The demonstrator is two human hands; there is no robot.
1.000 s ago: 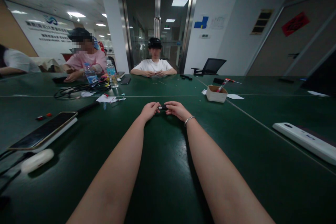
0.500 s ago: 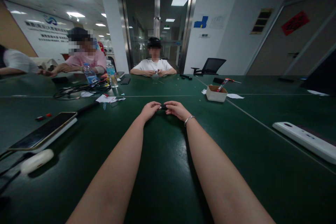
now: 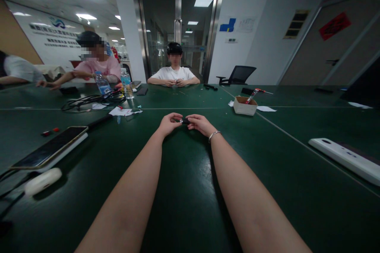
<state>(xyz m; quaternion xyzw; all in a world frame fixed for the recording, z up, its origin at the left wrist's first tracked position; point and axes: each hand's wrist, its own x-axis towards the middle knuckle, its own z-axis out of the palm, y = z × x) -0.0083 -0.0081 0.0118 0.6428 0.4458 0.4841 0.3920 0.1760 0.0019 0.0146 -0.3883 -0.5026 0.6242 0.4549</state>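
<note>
Both my forearms reach forward over the green tabletop (image 3: 184, 189). Between my fingertips is a small black piece with a shiny silver end (image 3: 185, 121), too small to identify. My right hand (image 3: 202, 125), with a silver bracelet at its wrist, pinches the black part. From the other side, my left hand (image 3: 170, 124) curls its thumb and fingers around the silver end. The fingers cover part of the piece.
At left are a phone (image 3: 50, 148), a white rounded device (image 3: 43, 182), black cables (image 3: 89, 101), paper scraps (image 3: 121, 112) and bottles (image 3: 127, 85). A small box (image 3: 245, 106) holds tools at right, beyond a white device (image 3: 344, 158). Co-workers sit across the table.
My left fingertips have shifted slightly and show a little more of the silver end. The right hand stays put. A co-worker in pink has stretched an arm further left.
</note>
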